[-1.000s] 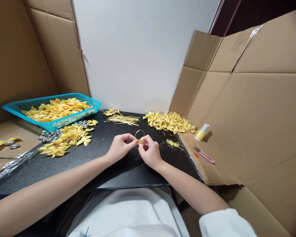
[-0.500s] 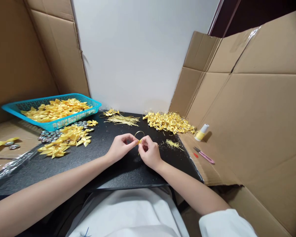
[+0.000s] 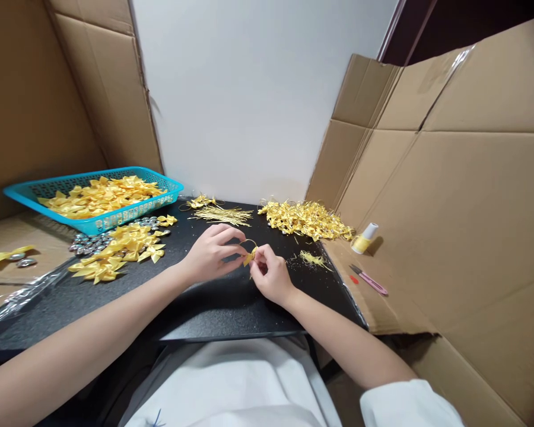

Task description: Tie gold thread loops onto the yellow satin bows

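Note:
My right hand (image 3: 272,274) pinches a small yellow ribbon bow (image 3: 249,257) between thumb and fingertips. A thin gold cord loop (image 3: 251,242) rises from the bow. Close on its left is my left hand (image 3: 216,254), fingers stretched out and apart, the tips right beside the bow and loop; whether they touch is hard to tell. On the black table (image 3: 204,314), cut gold cords (image 3: 222,215) lie beyond my hands. Looped bows (image 3: 307,220) are heaped behind my right hand, and loose yellow bows (image 3: 131,243) lie to the left beside silvery oval pieces (image 3: 89,244).
A blue basket (image 3: 93,225) full of yellow bows stands at the back left. Cord scraps (image 3: 314,259) lie to the right. On the cardboard at the right are a spool of yellow thread (image 3: 363,240) and pink thread snips (image 3: 369,280). Cardboard walls rise on both sides.
My left hand has loosened its pinch at the bow and spread its fingers, shifting slightly up and left. More of the bow shows. My right hand stays in place, still pinching it.

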Demonstrator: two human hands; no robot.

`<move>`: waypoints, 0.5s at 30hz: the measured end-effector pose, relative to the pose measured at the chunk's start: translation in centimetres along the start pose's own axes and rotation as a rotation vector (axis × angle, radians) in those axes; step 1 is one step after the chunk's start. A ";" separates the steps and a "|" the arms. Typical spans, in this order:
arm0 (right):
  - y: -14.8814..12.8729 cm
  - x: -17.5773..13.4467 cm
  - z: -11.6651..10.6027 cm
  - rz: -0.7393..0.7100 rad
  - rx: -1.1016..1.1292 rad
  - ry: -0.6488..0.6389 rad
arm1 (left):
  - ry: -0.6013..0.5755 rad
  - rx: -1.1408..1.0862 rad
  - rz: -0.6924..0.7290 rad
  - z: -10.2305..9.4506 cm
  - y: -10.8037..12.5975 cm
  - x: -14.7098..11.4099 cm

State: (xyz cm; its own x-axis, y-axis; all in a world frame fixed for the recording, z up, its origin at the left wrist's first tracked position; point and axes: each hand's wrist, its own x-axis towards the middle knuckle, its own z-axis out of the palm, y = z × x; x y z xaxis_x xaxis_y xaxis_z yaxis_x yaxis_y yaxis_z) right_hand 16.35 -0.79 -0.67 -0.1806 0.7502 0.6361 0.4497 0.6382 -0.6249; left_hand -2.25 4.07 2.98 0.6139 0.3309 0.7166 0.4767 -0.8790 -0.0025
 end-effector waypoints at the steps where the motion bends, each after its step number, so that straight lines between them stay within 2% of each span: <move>1: 0.0 0.0 0.0 -0.006 0.005 -0.007 | -0.002 0.007 -0.005 0.0 0.0 0.0; 9: 0.0 -0.1 -0.1 -0.002 -0.005 -0.044 | -0.005 -0.004 -0.054 0.1 1.2 0.4; 15: 0.1 -0.1 -0.1 -0.009 -0.021 -0.022 | -0.017 -0.158 -0.152 0.0 1.4 0.6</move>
State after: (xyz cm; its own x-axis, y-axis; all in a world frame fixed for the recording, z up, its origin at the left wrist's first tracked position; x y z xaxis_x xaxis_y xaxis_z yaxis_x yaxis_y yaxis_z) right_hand 16.48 -0.81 -0.75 -0.2040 0.7485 0.6310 0.4662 0.6410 -0.6097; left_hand -1.25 2.99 3.41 0.5536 0.4680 0.6889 0.4609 -0.8611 0.2146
